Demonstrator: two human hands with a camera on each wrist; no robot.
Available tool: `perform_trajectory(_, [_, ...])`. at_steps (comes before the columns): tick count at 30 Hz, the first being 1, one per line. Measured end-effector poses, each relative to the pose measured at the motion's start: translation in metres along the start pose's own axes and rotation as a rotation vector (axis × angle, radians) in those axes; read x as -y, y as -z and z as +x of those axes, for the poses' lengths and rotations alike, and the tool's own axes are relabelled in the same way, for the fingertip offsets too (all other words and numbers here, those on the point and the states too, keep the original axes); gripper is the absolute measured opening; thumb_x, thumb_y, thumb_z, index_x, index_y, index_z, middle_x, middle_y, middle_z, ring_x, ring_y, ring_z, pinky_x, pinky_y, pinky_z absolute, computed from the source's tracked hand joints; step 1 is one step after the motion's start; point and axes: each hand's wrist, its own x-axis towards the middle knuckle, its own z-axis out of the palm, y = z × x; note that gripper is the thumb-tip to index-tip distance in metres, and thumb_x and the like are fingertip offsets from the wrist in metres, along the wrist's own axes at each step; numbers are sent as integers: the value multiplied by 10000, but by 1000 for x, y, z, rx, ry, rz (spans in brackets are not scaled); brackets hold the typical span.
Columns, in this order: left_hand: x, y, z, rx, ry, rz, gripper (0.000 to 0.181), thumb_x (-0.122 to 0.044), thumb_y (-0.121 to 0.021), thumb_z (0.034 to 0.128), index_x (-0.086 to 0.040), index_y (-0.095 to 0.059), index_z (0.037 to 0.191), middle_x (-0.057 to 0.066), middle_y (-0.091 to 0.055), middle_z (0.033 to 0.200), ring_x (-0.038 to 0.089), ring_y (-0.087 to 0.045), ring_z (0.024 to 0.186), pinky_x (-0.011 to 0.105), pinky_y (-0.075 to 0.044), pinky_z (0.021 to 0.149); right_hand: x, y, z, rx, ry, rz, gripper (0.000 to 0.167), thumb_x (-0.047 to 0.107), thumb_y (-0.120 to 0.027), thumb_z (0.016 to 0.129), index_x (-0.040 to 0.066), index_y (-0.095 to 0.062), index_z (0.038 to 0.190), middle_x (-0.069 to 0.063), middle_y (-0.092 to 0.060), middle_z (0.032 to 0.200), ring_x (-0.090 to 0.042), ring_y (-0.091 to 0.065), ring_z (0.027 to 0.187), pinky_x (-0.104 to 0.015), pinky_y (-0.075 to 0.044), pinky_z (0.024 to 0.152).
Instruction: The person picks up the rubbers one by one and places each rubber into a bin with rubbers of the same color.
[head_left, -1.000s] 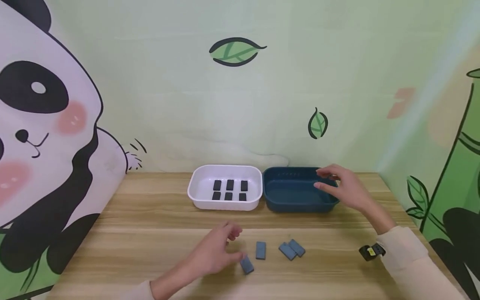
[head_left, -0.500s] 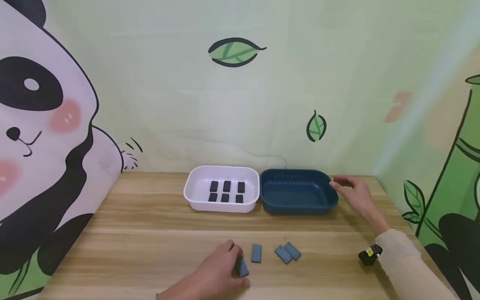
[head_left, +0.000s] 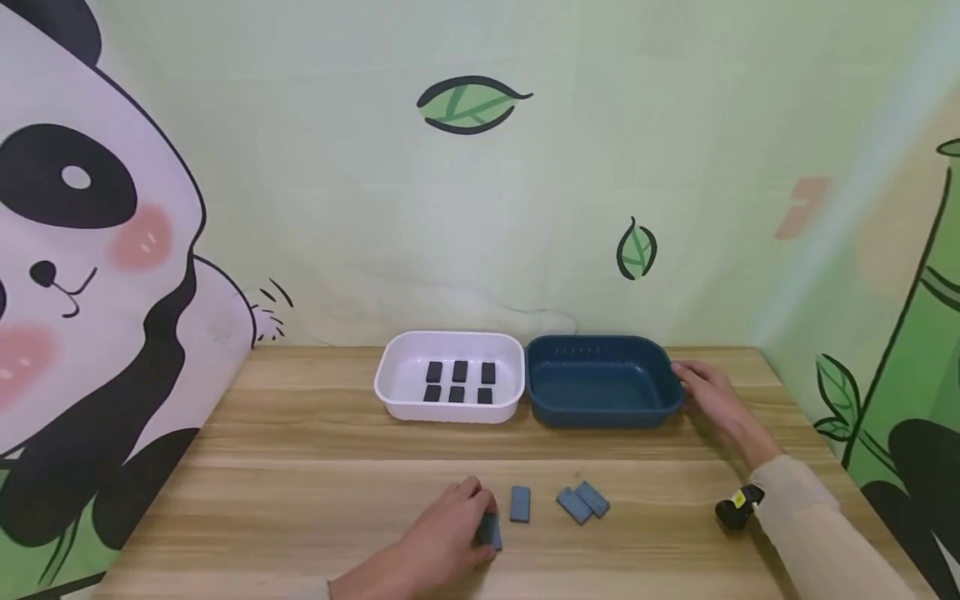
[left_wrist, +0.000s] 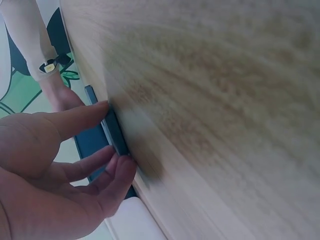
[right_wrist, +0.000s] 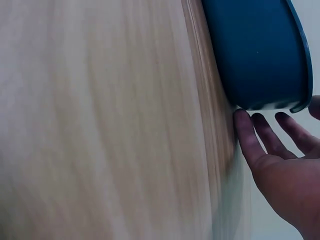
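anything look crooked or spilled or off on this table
Nothing looks spilled or damaged. Only a slanted pair of blue blocks on the table stands out: they lie at an angle, crowded together, while the single blue block to their left lies straight. The black rectangles in the white tray form two neat rows.

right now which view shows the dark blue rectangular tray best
The head view, because the dark blue rectangular tray shows nearly whole there. Right wrist catches one end; left wrist, parts behind the left hand.
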Motion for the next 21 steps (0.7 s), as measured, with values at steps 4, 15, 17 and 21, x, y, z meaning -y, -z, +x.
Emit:
perform_trajectory(4, [4,-1,0,-5,-20,-2,415,-225,-903,862,-132,-702,1212,-66,-571,1104,96,-533,996,295,-577,889,2,-2,0,37,-9,40,588,273,-432,1151,-149,-333,1549,-42,-623,1238,-18,-661,993,-235,-609,806])
perform_trajectory(15, [20,4,1,24,-75,-114,357,-216,-914,847,-174,-725,1146,-111,-568,1072,35,-556,937,239,-566,854,1,-4,4,57,-74,3,597,296,-407,1148,-114,-319,1574,-172,-581,1341,-28,-623,974,-226,-588,818])
perform_trajectory(17, [24,4,2,1,-118,-94,365,-234,-927,830,-165,-736,1133,-110,-577,1058,33,-571,930,236,-567,847,1,-3,4,58,-80,-4,609,304,-395,1148,-117,-308,1579,-263,-495,1446,-34,-607,1001,-218,-584,832])
perform_trajectory(21, [26,15,6,-23,-194,-55,378,-277,-941,810,-152,-759,1117,-113,-606,1026,40,-599,929,247,-570,854,-1,-4,1,69,-86,-12,633,322,-372,1151,-127,-279,1587,-325,-378,1549,-27,-570,1053,-195,-566,860])
